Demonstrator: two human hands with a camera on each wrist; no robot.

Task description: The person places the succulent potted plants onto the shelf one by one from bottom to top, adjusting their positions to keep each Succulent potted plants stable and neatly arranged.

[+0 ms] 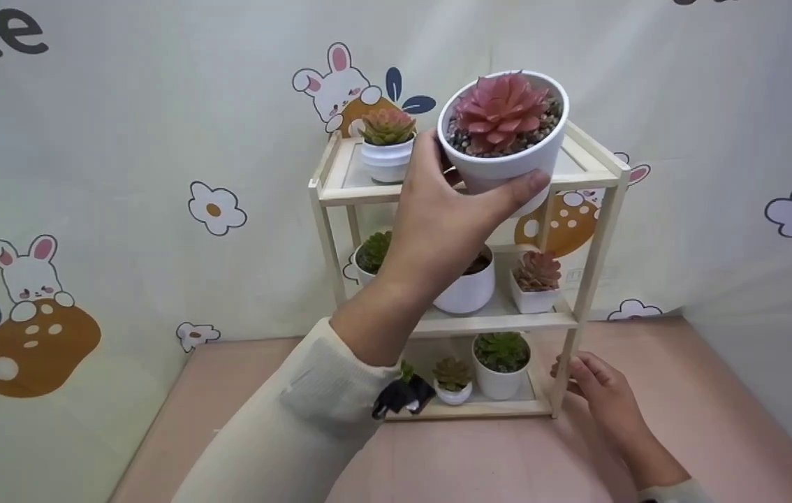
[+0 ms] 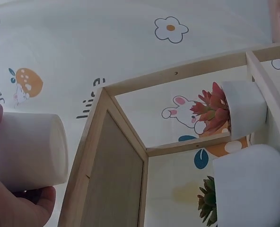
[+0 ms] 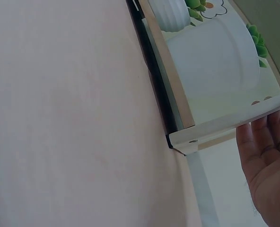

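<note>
My left hand [image 1: 441, 216] holds up a white pot [image 1: 508, 171] by its side, tilted toward me. A red-pink succulent [image 1: 501, 115] sits in its gravel. The pot is above the front edge of a three-tier wooden plant stand [image 1: 368, 200]; in the left wrist view the pot [image 2: 26, 151] is apart from the stand's top frame [image 2: 90, 156]. Low on the right, my right hand [image 1: 605, 395] holds the stand's front right post [image 1: 567, 374]. In the right wrist view its fingers [image 3: 253, 142] reach behind that post; the thumb is hidden there.
On the top tier stands a small potted succulent [image 1: 389, 164]. The middle tier bears a red succulent in a square pot [image 1: 537, 300] and rounder pots, partly behind my left arm. Below are a small pot [image 1: 453, 395] and a taller white pot [image 1: 502, 381]. A printed backdrop [image 1: 123, 140] hangs behind.
</note>
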